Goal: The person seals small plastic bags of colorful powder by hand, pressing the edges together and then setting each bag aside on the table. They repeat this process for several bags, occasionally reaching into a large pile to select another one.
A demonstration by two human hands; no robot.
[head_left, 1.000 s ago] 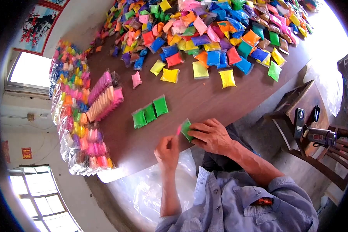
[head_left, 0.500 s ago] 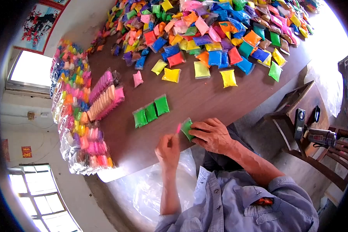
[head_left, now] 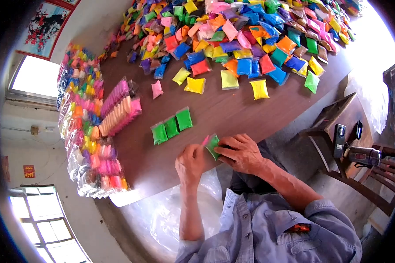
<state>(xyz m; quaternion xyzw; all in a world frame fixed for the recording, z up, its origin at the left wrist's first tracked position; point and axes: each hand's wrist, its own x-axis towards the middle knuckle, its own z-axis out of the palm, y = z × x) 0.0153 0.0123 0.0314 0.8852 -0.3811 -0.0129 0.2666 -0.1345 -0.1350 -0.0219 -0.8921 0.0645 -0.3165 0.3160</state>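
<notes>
My right hand [head_left: 242, 154] pinches a small green clear-plastic packet [head_left: 212, 147] near the table's front edge. At the packet's left side my left hand [head_left: 190, 163] is closed, its fingertips on a slim pink piece [head_left: 205, 140] whose kind I cannot make out. That piece touches or nearly touches the packet's upper left edge. Beyond my hands lies a row of green packets [head_left: 171, 126], side by side on the dark brown table [head_left: 180, 158].
A large heap of multicoloured packets [head_left: 245, 39] covers the table's far side. Stacked pink and peach packets [head_left: 116, 115] stand at left, beside bagged colourful packets [head_left: 87, 131]. Rightward are a wooden stool [head_left: 333, 118] and a flask [head_left: 364, 154]. Clear plastic sheeting [head_left: 180, 210] hangs below the table edge.
My left hand has risen slightly, and the pink piece has tilted toward the green packet and moved up a little. My right hand and the packet stay nearly in place.
</notes>
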